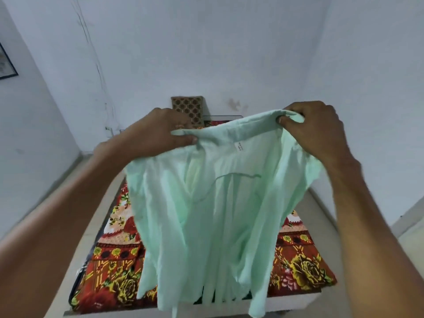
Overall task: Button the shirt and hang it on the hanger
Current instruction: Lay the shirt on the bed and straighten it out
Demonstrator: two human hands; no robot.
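Shirt (213, 214) hangs lengthwise straight down from its collar, pinched closed between left hand (158, 131) and right hand (316, 131), above the bed (298, 267).

A bed (296, 301) fills the lower middle, spread with a red floral blanket (305, 265) showing yellow roses. At twelve o'clock of it, a brown patterned cushion (187, 109) leans upright against the pale wall (206, 47). At nine o'clock, a dark-framed picture (5, 63) hangs on the side wall.
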